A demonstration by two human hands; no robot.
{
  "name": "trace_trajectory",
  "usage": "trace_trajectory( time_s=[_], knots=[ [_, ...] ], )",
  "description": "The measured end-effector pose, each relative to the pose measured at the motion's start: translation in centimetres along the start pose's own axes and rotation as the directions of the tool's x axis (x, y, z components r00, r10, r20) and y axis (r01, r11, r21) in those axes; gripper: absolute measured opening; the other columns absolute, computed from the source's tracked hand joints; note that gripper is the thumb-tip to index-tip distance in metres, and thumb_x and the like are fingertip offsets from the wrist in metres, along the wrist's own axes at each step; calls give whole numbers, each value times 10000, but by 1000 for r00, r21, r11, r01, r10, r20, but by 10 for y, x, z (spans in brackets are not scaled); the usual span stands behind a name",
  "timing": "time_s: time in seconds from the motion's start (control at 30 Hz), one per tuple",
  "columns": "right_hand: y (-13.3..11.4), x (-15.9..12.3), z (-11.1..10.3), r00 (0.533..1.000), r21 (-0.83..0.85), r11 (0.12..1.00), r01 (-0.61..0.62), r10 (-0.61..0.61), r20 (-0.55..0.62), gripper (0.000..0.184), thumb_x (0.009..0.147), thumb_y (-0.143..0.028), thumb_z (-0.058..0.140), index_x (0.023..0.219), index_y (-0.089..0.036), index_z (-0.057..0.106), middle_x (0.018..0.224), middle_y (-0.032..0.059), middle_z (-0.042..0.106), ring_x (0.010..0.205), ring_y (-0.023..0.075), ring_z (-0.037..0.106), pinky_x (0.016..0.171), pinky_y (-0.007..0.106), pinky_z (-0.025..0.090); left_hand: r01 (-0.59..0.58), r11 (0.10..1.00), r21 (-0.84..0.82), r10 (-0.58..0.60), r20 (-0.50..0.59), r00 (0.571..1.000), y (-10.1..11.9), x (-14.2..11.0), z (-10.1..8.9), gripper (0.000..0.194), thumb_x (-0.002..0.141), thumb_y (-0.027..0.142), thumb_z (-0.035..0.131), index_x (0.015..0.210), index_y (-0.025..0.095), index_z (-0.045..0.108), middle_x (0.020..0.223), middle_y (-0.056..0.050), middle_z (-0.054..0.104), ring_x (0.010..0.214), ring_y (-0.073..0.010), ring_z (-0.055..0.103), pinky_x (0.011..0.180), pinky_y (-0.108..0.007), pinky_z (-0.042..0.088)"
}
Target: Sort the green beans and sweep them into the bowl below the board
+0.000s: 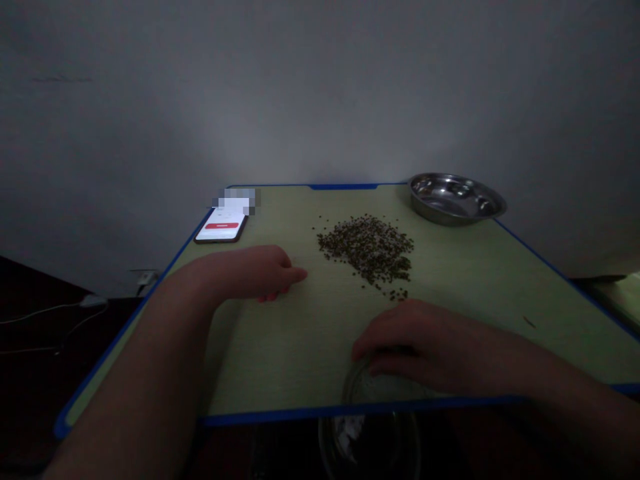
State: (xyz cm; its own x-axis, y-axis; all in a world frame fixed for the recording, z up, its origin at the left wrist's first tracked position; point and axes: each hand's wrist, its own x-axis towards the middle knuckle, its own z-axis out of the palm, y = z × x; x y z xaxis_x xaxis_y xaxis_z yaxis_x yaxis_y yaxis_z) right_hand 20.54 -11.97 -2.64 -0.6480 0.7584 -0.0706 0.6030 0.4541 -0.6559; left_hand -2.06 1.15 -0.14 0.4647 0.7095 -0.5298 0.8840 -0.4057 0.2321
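Note:
A loose pile of small, dark, seed-like grains (370, 245) is spread over the middle of the pale table. Left of the pile, my left hand (263, 272) rests near the tabletop with its fingers curled under and its thumb pointing toward the grains. Nothing shows in it. My right hand (413, 341) is in front of the pile, fingers bent and drawn toward the thumb. Beneath its fingertips, at the table's front edge, is the faint curved rim of a clear round container (353, 383). Whatever the right fingertips may hold is hidden.
A shiny metal basin (453, 203) stands at the back right corner. At the back left lies a phone (223, 223) with a lit screen. The table (280, 360) has a blue edge and meets a wall. Below its front edge shows a dim round transparent shape (327, 447).

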Motion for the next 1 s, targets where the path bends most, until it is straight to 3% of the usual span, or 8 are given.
trace_trajectory(
  time_s=[0.13, 0.23, 0.37, 0.47, 0.63, 0.8, 0.9, 1.0],
  knots=[
    [-2, -7, -1, 999, -22, 999, -23, 23, -32, 180, 903, -275, 571, 1031, -262, 697, 938, -11, 733, 861, 140, 657, 780, 242, 452, -3, 1000, 11, 3, -7, 1000, -1, 0, 0, 497, 798, 588, 368, 676, 177, 619, 672, -73, 681, 577, -181, 599, 561, -292, 393],
    [3, -18, -8, 986, -55, 993, -108, 99, -136, 178, 908, -321, 550, 1003, -282, 695, 925, -8, 728, 815, 152, 652, 716, 255, 464, -22, 1000, 14, 22, -9, 1000, -2, 1, 1, 512, 808, 594, 353, 667, 177, 613, 663, -71, 678, 564, -173, 594, 544, -285, 387],
    [22, -36, -29, 924, -72, 965, -250, 216, -316, 197, 911, -365, 504, 899, -245, 660, 794, 8, 683, 681, 153, 608, 597, 263, 451, -27, 1000, 16, 27, -6, 1000, -2, 0, 1, 530, 819, 592, 328, 646, 175, 605, 657, -81, 671, 566, -189, 598, 555, -300, 406],
    [42, -50, -48, 846, -99, 936, -338, 255, -468, 275, 912, -430, 454, 819, -217, 600, 704, 13, 611, 614, 159, 558, 543, 277, 435, -12, 1000, 10, 12, -15, 1000, 1, -2, 0, 530, 816, 588, 322, 632, 177, 601, 658, -90, 672, 573, -203, 598, 575, -320, 424],
    [65, -65, -66, 780, -168, 893, -418, 258, -570, 275, 904, -440, 430, 797, -218, 553, 696, 20, 608, 614, 172, 568, 556, 303, 436, -6, 1000, -14, 6, -18, 1000, 4, -5, -1, 514, 823, 573, 315, 651, 178, 594, 687, -101, 681, 587, -212, 609, 579, -331, 437],
    [63, -66, -62, 780, -271, 853, -446, 222, -585, 224, 905, -389, 459, 898, -214, 598, 715, 30, 666, 574, 172, 592, 539, 311, 434, -10, 1000, -4, 9, -29, 1000, 2, -5, -1, 520, 834, 581, 307, 643, 181, 578, 685, -99, 683, 592, -213, 614, 571, -328, 436],
    [56, -67, -59, 794, -317, 860, -401, 153, -588, 240, 917, -357, 469, 1001, -230, 655, 849, 43, 724, 666, 183, 651, 598, 315, 469, -5, 1000, 1, 5, -41, 999, 2, -5, -1, 504, 839, 566, 314, 647, 181, 575, 679, -96, 683, 592, -212, 618, 556, -322, 428],
    [49, -70, -55, 818, -360, 868, -341, 86, -569, 227, 926, -327, 473, 963, -237, 678, 877, 35, 727, 716, 177, 666, 636, 305, 494, 0, 1000, 4, 0, -59, 998, 3, -6, 0, 498, 841, 564, 320, 651, 182, 577, 671, -93, 680, 586, -210, 617, 540, -315, 419]
  ],
)
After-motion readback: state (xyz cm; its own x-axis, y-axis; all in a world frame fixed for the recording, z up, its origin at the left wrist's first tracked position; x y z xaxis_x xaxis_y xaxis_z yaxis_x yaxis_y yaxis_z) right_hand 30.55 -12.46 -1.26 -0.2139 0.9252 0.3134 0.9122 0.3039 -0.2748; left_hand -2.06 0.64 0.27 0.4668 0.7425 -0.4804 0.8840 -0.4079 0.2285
